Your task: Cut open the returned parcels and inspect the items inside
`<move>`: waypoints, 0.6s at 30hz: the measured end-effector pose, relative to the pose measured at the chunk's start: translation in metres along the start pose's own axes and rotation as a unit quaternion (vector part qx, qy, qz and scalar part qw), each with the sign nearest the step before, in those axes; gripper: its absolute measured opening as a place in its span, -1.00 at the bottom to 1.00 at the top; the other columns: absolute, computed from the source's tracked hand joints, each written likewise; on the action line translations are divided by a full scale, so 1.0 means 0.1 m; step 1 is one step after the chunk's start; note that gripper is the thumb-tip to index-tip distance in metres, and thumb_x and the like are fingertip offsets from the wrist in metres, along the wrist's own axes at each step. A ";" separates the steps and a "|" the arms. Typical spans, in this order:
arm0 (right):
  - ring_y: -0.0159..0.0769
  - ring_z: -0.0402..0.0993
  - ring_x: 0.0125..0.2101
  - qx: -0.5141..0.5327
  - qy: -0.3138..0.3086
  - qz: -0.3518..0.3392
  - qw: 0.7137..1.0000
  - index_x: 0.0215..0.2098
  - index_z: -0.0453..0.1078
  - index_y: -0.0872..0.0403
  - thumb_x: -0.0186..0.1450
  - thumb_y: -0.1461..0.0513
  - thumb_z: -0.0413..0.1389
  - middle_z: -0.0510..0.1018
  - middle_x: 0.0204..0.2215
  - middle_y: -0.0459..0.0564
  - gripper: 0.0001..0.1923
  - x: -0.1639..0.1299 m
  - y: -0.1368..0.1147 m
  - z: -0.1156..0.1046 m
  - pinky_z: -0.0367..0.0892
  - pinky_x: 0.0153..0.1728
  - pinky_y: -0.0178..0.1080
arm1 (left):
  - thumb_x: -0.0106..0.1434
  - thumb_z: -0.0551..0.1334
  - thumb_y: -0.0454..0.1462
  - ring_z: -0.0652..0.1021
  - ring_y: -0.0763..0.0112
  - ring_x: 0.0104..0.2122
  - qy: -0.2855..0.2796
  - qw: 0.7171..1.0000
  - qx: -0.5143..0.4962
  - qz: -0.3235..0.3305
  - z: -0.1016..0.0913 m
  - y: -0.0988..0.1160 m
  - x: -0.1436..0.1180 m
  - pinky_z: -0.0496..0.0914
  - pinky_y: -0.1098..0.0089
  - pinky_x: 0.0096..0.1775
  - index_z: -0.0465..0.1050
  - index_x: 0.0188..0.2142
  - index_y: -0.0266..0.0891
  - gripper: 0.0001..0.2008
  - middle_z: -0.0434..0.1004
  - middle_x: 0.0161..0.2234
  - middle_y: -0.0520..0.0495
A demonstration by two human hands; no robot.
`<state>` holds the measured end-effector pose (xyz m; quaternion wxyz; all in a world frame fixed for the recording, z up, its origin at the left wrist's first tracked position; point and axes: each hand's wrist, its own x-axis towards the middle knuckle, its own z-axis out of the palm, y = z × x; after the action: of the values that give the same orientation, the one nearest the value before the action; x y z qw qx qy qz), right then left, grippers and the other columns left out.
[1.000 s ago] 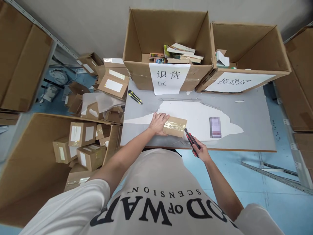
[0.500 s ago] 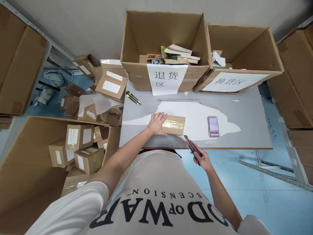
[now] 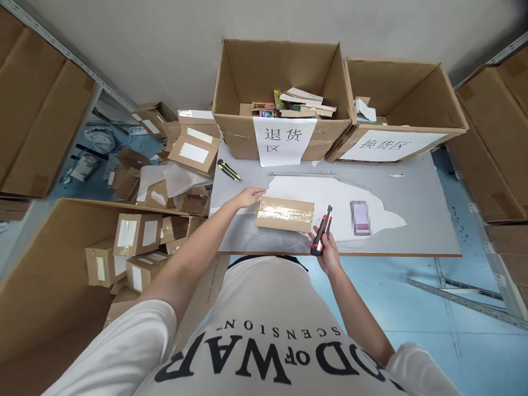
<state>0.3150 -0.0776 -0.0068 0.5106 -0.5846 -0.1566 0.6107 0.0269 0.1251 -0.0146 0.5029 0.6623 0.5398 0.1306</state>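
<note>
A: Where's the oblong brown cardboard box with shiny clear tape [image 3: 284,214]?
B: Grey rectangular table [image 3: 424,214], between both hands' fingers.
A: Left hand [image 3: 249,197]?
B: Fingers bunched by its far-left corner. Can't tell if gripping.
A: Right hand [image 3: 328,250]?
B: Fingers loosely curled round a red-and-black utility knife [image 3: 320,236]. Yellow-and-black plastic cutter [image 3: 229,170] lies beyond left fingers.
</note>
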 end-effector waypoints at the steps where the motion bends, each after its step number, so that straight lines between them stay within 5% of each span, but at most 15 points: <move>1: -0.14 0.45 0.01 0.007 -0.003 0.007 1.000 -0.03 0.21 -0.19 0.18 -0.09 0.14 0.36 0.15 -0.08 -0.55 0.01 0.01 0.03 0.51 -0.27 -0.05 | 0.16 0.18 -0.02 0.53 0.16 -0.07 -0.024 0.999 -0.024 -0.025 -0.03 -0.04 -0.01 0.36 0.21 0.00 0.48 -0.01 -0.22 -0.51 0.55 -0.05 -0.14; 6: -0.17 0.48 -0.04 0.016 0.006 0.005 1.000 -0.06 0.24 -0.14 0.17 -0.07 0.16 0.40 0.11 -0.09 -0.57 0.05 0.05 0.08 0.50 -0.18 -0.03 | 0.05 0.31 0.01 0.60 0.33 -0.31 -0.069 0.973 -0.179 -0.131 0.03 -0.10 -0.11 0.45 0.31 -0.21 0.50 -0.04 -0.16 -0.49 0.58 -0.16 -0.05; 12: -0.26 0.53 -0.16 -0.005 0.005 -0.030 1.000 -0.16 0.29 -0.05 0.11 -0.02 0.23 0.48 -0.03 -0.06 -0.59 0.45 -0.32 0.09 0.48 -0.14 -0.13 | -0.16 0.44 0.03 0.59 0.22 -0.22 -0.018 0.944 -0.323 -0.070 0.21 -0.19 -0.37 0.44 0.15 -0.07 0.53 -0.15 -0.30 -0.37 0.62 -0.25 -0.14; 18: -0.44 0.44 -0.48 -0.169 -0.077 -0.044 0.982 -0.25 0.26 0.04 0.20 0.06 0.17 0.53 -0.27 -0.05 -0.72 1.25 -0.98 0.39 0.46 -0.39 -0.27 | -0.12 0.40 0.09 0.60 0.13 -0.18 0.127 0.930 -0.339 -0.066 0.87 -0.29 -0.85 0.39 0.03 0.03 0.52 -0.11 -0.34 -0.32 0.62 -0.19 -0.19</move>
<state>0.3499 0.0817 0.0118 0.4177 -0.6060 -0.3221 0.5955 0.0395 0.0049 -0.0469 0.6323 0.3936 0.5649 0.3553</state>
